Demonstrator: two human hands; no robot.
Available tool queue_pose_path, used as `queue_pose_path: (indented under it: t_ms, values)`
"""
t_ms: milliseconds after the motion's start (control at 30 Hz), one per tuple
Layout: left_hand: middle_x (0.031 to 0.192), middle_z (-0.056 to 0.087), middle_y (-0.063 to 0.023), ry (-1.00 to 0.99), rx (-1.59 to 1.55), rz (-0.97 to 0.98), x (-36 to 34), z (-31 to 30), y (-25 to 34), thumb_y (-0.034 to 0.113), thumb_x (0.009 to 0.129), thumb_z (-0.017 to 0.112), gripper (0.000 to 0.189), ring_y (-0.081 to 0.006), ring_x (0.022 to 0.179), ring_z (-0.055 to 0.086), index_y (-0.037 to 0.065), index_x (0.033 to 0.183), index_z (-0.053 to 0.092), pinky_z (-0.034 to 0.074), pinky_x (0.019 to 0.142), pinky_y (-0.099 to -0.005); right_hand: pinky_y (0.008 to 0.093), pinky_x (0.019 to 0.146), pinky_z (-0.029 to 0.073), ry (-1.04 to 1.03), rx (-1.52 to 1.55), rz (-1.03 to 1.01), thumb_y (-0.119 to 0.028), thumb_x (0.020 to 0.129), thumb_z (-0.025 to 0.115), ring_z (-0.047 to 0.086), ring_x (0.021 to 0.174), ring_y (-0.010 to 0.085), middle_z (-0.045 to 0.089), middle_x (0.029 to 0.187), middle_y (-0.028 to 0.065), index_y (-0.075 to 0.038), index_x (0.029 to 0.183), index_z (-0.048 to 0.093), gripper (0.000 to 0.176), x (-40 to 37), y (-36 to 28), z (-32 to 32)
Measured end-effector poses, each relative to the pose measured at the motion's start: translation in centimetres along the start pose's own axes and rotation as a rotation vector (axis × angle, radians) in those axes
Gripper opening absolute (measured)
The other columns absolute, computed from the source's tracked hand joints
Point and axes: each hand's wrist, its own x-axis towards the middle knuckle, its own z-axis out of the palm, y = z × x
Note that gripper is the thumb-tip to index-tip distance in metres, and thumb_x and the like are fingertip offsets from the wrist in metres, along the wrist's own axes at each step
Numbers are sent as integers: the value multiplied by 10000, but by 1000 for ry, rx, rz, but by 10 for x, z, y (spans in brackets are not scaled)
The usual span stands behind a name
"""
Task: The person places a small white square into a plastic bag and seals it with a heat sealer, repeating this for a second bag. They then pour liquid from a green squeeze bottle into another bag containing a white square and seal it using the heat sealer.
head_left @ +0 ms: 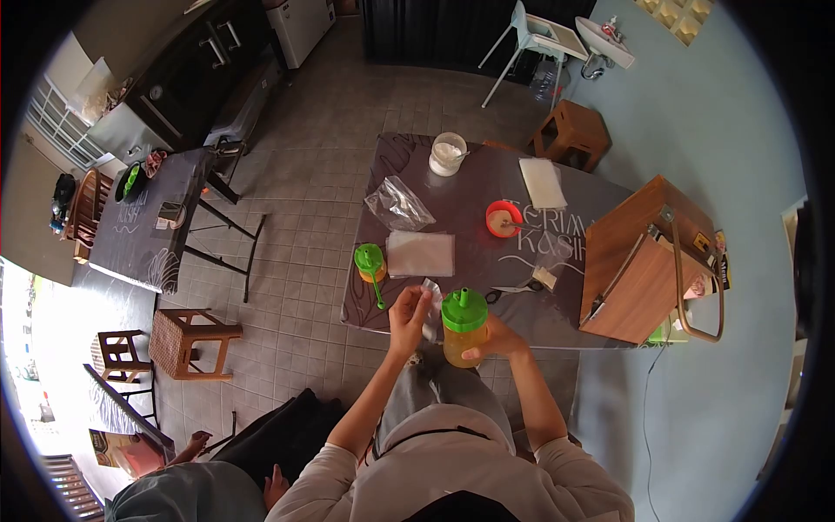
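My right hand (pixel 497 338) is wrapped around a squeeze bottle (pixel 464 324) with a green lid and yellowish contents, held upright at the table's near edge. Pinched in the fingers of my left hand (pixel 408 320) is a small clear plastic bag (pixel 431 306), right beside the bottle. A second green-lidded bottle (pixel 370 259) stands on the table to the left, its spout cap hanging down. Near it lies a stack of clear plastic sheets or bags (pixel 421 254). Black-handled scissors (pixel 517 289) rest to the right of my hands.
On the dark table (pixel 474 252) are a jar of white powder (pixel 447 157), a crumpled plastic bag (pixel 399 203), a red bowl (pixel 499 209) with a spoon, a white stack (pixel 543 183) and a small packet (pixel 545 277). A wooden cabinet (pixel 639 270) stands right. Another person (pixel 187 491) is lower left.
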Motion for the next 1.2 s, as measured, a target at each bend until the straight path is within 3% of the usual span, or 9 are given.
queue_pose_path:
  t_ms: [100, 200, 333, 433, 500, 533, 600, 800, 1200]
  values:
    - [896, 641, -45, -87, -116, -59, -1, -8, 5, 45, 839, 620, 132, -78, 842, 583, -25, 946, 589, 454, 748, -201, 334, 997, 330, 30, 26, -122, -207, 568, 803, 379, 1227, 181, 356, 1379, 97, -44, 1337, 317, 924, 0, -17, 6]
    - [871, 652, -63, -96, -206, -126, 0, -13, 14, 14, 807, 646, 143, -90, 804, 601, -26, 935, 595, 472, 727, -209, 328, 987, 341, 76, 42, -197, -213, 579, 802, 405, 1207, 177, 379, 1370, 103, -51, 1326, 338, 894, -1, -24, 8]
    - [843, 660, -78, -103, -187, -127, 1, -13, 18, -35, 763, 669, 188, -99, 783, 613, -28, 937, 597, 490, 719, -214, 326, 964, 362, 125, -59, -55, -214, 587, 802, 448, 1165, 171, 455, 1303, 95, -54, 1282, 393, 823, -6, -16, -6]
    - [827, 665, -68, -117, -252, -129, 0, -12, 22, -43, 741, 689, 200, -85, 800, 612, -32, 923, 606, 480, 750, -207, 317, 924, 388, 232, -212, -88, -232, 601, 797, 474, 1120, 150, 526, 1202, 75, -53, 1214, 460, 722, -7, -20, -14]
    - [817, 665, -67, -134, -163, -102, 0, -13, 23, -52, 736, 689, 206, -84, 805, 611, -42, 925, 606, 478, 756, -206, 348, 906, 385, 446, -627, -152, -233, 587, 789, 504, 1083, 189, 558, 1115, 74, -64, 1160, 501, 663, -10, -30, -19]
    - [817, 665, -67, -134, -164, -101, 0, -12, 24, -52, 736, 689, 206, -84, 805, 611, -42, 925, 606, 478, 756, -206, 348, 906, 385, 446, -628, -152, -233, 587, 789, 504, 1083, 189, 558, 1115, 74, -64, 1160, 501, 663, -11, -38, -20]
    - [815, 664, -64, -117, -127, -69, -1, -11, 28, -47, 726, 700, 229, -83, 810, 608, -43, 935, 607, 470, 767, -203, 386, 902, 360, 505, -1108, -203, -220, 547, 776, 518, 1038, 252, 567, 1056, 91, -79, 1149, 515, 671, -12, -57, -19]
    - [806, 667, -56, -75, 98, 185, 5, -12, 23, -27, 683, 735, 220, -113, 797, 599, -20, 886, 649, 459, 743, -241, 387, 806, 347, 552, -1441, -236, -187, 484, 753, 524, 959, 214, 576, 939, 32, -142, 1088, 528, 646, -13, -82, -14]
    - [807, 660, -64, -73, 222, 225, 8, -2, 42, -2, 671, 748, 235, -120, 780, 606, -13, 892, 670, 463, 722, -249, 396, 804, 329, 493, -1705, -191, -203, 512, 758, 503, 959, 167, 572, 953, -6, -152, 1095, 516, 633, -12, -101, -14]
